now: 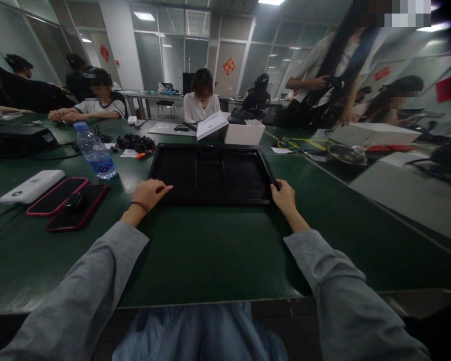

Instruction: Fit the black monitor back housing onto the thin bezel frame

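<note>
A flat black tray-like panel (212,173) with raised edges lies on the green table (210,250) in front of me. My left hand (148,193) rests at its near left corner, fingers curled against the edge, a dark band on the wrist. My right hand (283,196) grips the near right corner, fingers wrapped over the rim. Both arms are in grey sleeves.
To the left lie a water bottle (95,150), a white power bank (32,186) and two phones in red cases (65,200). Behind the panel stands an open white box (235,131), with black parts (135,143) to its left. Several people sit or stand around the tables.
</note>
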Action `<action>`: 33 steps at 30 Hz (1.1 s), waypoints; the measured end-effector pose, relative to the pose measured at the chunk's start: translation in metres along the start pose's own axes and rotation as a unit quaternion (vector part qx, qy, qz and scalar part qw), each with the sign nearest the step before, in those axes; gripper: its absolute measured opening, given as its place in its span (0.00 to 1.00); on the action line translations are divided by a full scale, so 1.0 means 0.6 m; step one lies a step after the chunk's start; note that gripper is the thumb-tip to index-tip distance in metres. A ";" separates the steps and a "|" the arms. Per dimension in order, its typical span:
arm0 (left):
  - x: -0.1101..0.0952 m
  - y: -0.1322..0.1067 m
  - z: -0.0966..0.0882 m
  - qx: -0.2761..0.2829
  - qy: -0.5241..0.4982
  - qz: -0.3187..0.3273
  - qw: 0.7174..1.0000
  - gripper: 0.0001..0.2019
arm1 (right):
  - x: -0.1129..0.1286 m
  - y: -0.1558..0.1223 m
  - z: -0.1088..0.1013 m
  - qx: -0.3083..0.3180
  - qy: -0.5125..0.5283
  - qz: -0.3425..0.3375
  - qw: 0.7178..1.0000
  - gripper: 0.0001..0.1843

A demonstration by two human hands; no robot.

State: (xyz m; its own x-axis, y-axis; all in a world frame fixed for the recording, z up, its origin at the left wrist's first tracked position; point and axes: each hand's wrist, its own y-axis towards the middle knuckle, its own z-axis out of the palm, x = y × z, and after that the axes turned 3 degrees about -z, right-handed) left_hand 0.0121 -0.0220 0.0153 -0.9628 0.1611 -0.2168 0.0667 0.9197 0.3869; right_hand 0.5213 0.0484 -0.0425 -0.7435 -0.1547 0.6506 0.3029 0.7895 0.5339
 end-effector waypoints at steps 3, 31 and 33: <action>0.025 0.005 0.004 -0.128 0.018 -0.089 0.988 0.22 | -0.002 0.000 0.001 -0.008 -0.008 -0.013 1.000 0.22; 0.057 0.015 0.014 0.001 -0.019 -0.216 0.976 0.24 | 0.006 -0.008 -0.011 0.023 0.026 -0.034 0.999 0.28; 0.058 0.016 0.013 0.001 -0.024 -0.215 0.976 0.24 | 0.005 -0.008 -0.011 0.028 0.035 -0.032 0.998 0.28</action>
State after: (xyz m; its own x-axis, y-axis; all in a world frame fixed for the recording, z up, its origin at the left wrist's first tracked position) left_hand -0.0187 -0.0051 0.0046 -0.8886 -0.2234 -0.4007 -0.3402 0.9068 0.2488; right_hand 0.5216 0.0401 -0.0396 -0.7161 -0.2464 0.6530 0.2207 0.8077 0.5468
